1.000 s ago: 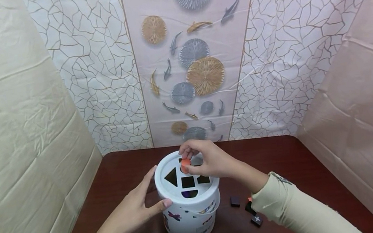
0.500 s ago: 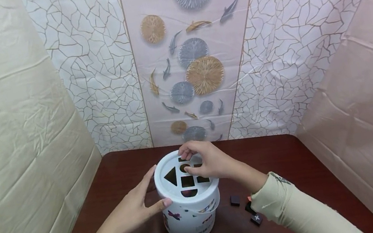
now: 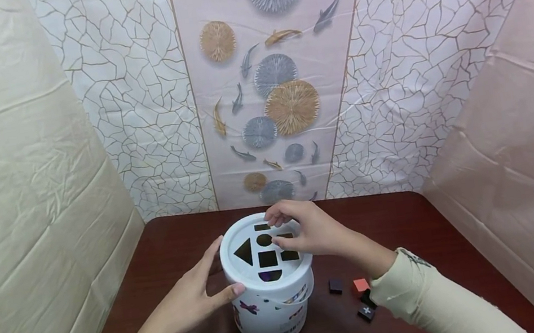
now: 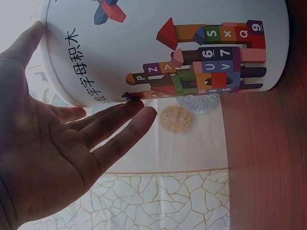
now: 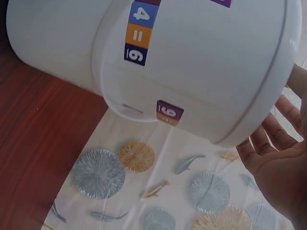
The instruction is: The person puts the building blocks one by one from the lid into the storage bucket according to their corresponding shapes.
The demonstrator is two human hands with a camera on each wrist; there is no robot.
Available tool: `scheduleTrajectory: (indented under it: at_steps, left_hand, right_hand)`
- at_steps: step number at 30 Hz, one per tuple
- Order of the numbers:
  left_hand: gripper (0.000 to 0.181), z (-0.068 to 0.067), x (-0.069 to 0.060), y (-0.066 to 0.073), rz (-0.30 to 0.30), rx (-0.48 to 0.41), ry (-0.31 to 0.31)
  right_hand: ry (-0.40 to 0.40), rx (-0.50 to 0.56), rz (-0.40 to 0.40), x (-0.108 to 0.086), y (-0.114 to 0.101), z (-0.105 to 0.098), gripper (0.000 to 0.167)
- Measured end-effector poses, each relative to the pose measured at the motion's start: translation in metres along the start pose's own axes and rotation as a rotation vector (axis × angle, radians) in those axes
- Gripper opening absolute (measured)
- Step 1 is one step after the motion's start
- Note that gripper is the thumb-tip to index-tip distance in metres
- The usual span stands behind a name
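Observation:
A white bucket (image 3: 273, 316) with printed block pictures stands upright. Its shape-sorter lid (image 3: 248, 274) has triangle, round, square and other cut-outs. My left hand (image 3: 190, 297) steadies the bucket from the left, thumb near the front rim and fingers reaching round the side. In the left wrist view that hand's fingers (image 4: 127, 132) are spread and fairly straight along the wall. Over the right part of the lid hovers my right hand (image 3: 314, 231), with thumb and fingers apart near the round hole and nothing held. Part of the cut-outs is hidden beneath it.
Right of the bucket, on the dark red table (image 3: 179, 235), lie a dark block (image 3: 335, 286), an orange block (image 3: 361, 286), a black block (image 3: 367, 298) and a black plus-sign block (image 3: 367, 313). The bucket's handle (image 3: 310, 291) hangs at its right. Fabric walls surround the table.
An orange round block pinched by my right hand was let go and dropped through the round hole. That hand then drew slightly right, uncovering more of the orange block on the table. My left hand stayed.

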State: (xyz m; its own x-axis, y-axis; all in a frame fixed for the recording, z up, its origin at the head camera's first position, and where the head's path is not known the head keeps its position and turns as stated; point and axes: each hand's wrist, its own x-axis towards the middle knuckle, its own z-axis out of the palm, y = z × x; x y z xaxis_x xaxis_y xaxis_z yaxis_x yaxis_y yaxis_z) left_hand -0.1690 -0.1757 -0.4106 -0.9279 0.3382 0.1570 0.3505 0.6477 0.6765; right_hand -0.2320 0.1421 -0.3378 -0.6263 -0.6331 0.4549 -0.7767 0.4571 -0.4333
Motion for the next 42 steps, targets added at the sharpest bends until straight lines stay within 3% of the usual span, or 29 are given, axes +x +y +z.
scheduleTrajectory:
  at_steps: [24, 31, 42]
  left_hand:
    - [0.111, 0.0, -0.002, -0.004, 0.034, 0.025, 0.02]
    - [0.111, 0.0, -0.002, -0.004, 0.041, 0.02, 0.022]
    - [0.11, 0.0, -0.001, -0.001, 0.055, 0.028, 0.029]
  right_hand:
    - [0.101, -0.11, 0.132, -0.06, 0.026, -0.036, 0.035]
    - [0.111, -0.147, 0.169, -0.079, 0.04, -0.033, 0.037]
    - [0.083, -0.161, 0.25, -0.11, 0.069, -0.012, 0.042]
